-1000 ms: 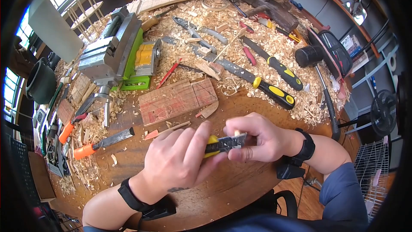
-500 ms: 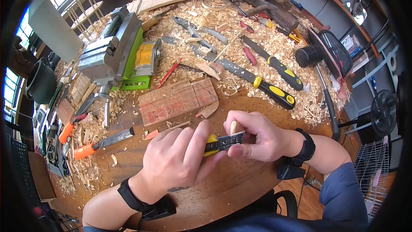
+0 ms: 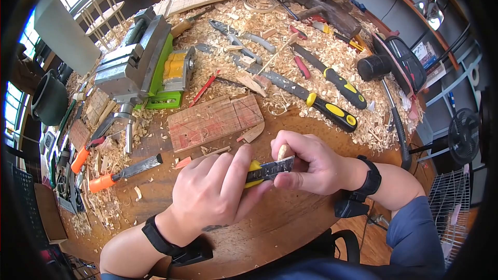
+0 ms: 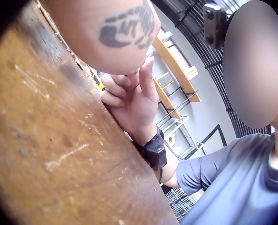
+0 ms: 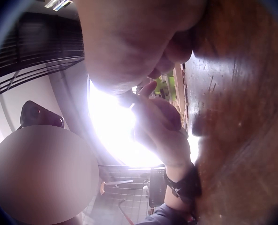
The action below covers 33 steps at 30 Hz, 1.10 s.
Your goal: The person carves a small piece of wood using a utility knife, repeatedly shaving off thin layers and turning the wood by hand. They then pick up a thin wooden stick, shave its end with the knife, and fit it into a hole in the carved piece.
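In the head view the left hand [image 3: 210, 189] grips a yellow and black cutter [image 3: 264, 172], its dark blade end pointing right. The right hand [image 3: 316, 168] pinches a small pale wood piece [image 3: 282, 152] between curled fingers and thumb. The blade end lies against or just in front of that piece, near the right thumb; exact contact cannot be told. In the left wrist view the right hand [image 4: 134, 101] shows beyond the left palm, and the right wrist view shows the left hand [image 5: 155, 124]; the cutter and piece are mostly hidden in both.
Beyond the hands lie a marked wood block [image 3: 212, 124], a rasp with a black and yellow handle [image 3: 334, 114] and wood shavings [image 3: 233, 15]. A vise [image 3: 124, 70] stands back left, and an orange-handled chisel [image 3: 140, 167] lies left of the left hand.
The wood piece has gone from lying mostly hidden behind the blade to standing upright above it. The cutter's end has shifted slightly left, and the right fingers have moved a little around the piece.
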Each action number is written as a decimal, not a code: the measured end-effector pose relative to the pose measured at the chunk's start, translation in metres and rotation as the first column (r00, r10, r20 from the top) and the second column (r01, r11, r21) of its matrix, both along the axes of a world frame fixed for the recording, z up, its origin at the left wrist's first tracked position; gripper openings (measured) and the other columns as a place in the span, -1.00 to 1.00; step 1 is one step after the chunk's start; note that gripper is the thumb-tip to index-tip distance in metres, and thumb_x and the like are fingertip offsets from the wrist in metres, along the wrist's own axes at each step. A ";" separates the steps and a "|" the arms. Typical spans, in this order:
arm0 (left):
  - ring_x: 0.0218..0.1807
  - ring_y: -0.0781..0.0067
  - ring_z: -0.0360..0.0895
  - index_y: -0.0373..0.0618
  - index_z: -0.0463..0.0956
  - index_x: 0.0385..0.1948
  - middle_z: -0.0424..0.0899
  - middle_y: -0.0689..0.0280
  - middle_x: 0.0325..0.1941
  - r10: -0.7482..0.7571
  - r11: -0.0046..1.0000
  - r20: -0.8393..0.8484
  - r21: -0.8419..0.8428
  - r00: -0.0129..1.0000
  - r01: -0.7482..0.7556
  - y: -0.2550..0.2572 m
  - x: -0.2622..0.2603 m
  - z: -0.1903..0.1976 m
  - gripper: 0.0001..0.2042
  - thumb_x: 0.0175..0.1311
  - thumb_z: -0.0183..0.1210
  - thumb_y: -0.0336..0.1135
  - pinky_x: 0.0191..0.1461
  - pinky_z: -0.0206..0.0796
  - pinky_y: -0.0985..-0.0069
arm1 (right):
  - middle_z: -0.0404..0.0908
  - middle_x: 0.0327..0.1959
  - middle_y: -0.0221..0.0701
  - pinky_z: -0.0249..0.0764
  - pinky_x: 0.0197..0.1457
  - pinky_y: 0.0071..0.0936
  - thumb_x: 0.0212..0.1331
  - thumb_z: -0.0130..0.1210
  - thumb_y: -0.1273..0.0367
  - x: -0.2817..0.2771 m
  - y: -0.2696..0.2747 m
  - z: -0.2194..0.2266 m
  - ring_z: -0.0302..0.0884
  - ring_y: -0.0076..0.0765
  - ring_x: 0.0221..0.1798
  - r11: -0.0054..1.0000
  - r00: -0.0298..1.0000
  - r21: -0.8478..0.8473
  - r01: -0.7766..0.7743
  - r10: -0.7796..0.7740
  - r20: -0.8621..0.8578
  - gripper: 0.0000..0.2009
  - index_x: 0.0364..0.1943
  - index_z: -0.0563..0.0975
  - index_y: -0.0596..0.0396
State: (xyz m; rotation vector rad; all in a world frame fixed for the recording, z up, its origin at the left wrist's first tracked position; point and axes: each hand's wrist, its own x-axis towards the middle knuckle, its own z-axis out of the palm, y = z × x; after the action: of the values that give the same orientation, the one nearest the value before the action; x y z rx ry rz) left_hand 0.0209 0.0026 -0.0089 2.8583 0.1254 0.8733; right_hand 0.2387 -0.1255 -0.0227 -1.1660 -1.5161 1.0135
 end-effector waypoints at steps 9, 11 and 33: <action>-0.44 0.35 0.66 -0.40 0.60 0.08 0.66 0.26 -0.36 0.018 1.000 -0.011 -0.015 1.000 -0.018 -0.001 -0.001 0.000 -0.44 0.28 0.48 -0.06 -0.41 0.48 0.40 | 0.35 -0.65 -0.46 0.15 -0.50 -0.46 0.44 0.42 0.12 0.002 -0.003 0.001 0.20 -0.60 -0.56 0.999 0.996 0.039 0.019 -0.022 0.091 -0.60 -0.25 0.46 0.08; -0.44 0.36 0.66 -0.40 0.60 0.08 0.66 0.26 -0.36 0.023 1.000 -0.025 -0.016 0.999 -0.024 -0.001 -0.002 0.001 -0.44 0.28 0.48 -0.06 -0.41 0.48 0.40 | 0.34 -0.67 -0.46 0.16 -0.49 -0.46 0.44 0.42 0.12 0.001 -0.002 0.000 0.20 -0.59 -0.56 0.999 0.996 0.035 0.019 -0.022 0.090 -0.60 -0.25 0.46 0.07; -0.43 0.36 0.67 -0.38 0.60 0.08 0.65 0.28 -0.38 0.008 1.000 -0.014 -0.006 1.000 -0.008 0.000 0.000 0.001 -0.45 0.28 0.48 -0.05 -0.41 0.48 0.41 | 0.45 -0.42 -0.53 0.20 -0.43 -0.55 0.46 0.38 0.05 -0.001 0.000 -0.003 0.28 -0.70 -0.51 1.000 0.999 0.014 0.014 -0.015 0.035 -0.56 0.04 0.47 0.08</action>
State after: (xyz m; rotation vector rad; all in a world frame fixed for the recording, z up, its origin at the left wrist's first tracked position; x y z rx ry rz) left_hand 0.0213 0.0027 -0.0082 2.8609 0.1403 0.8525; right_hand 0.2379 -0.1255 -0.0258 -1.1893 -1.5375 0.9762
